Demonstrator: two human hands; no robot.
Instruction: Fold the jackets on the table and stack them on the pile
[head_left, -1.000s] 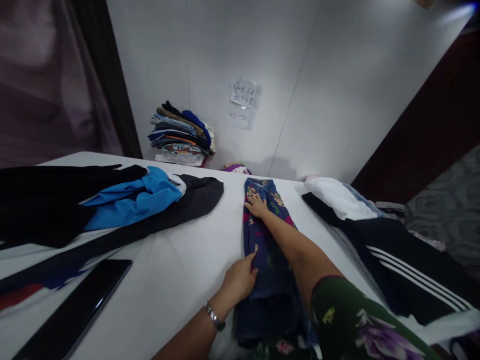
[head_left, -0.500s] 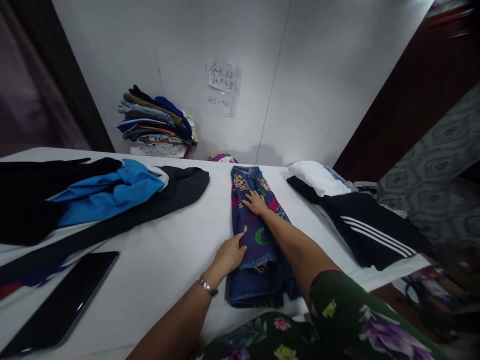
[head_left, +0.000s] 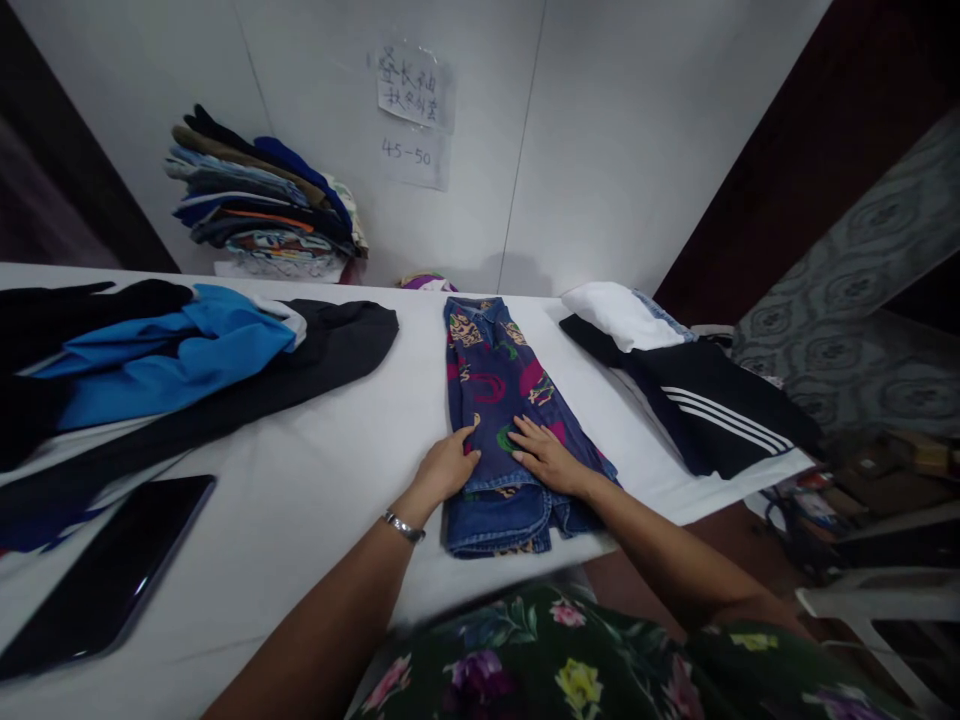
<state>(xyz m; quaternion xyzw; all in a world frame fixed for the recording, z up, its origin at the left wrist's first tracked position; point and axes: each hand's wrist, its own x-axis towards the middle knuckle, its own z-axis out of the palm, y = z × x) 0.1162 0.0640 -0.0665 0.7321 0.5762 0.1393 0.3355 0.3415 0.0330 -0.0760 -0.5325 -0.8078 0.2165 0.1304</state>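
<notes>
A dark blue denim shirt (head_left: 487,400) with red, green and tan prints lies folded into a long strip, its collar at the far end. Its near end is turned in layers with a stitched hem. My right hand (head_left: 551,460) lies flat on the lower part, fingers spread. At the left edge my left hand (head_left: 450,465), with a metal bracelet on its wrist, touches the cloth. Its thumb and index finger are apart; the other fingers are mostly hidden.
A white-covered table (head_left: 315,530) holds everything. On the left are a blue and black garment heap (head_left: 180,350) and a black phone-like slab (head_left: 112,570). Black striped clothing (head_left: 720,400) and a white garment (head_left: 622,315) lie right. Folded clothes (head_left: 262,200) are stacked behind.
My right hand has slid from the shirt's upper part down toward its near end. My left hand stays at the left edge. The camera view has shifted.
</notes>
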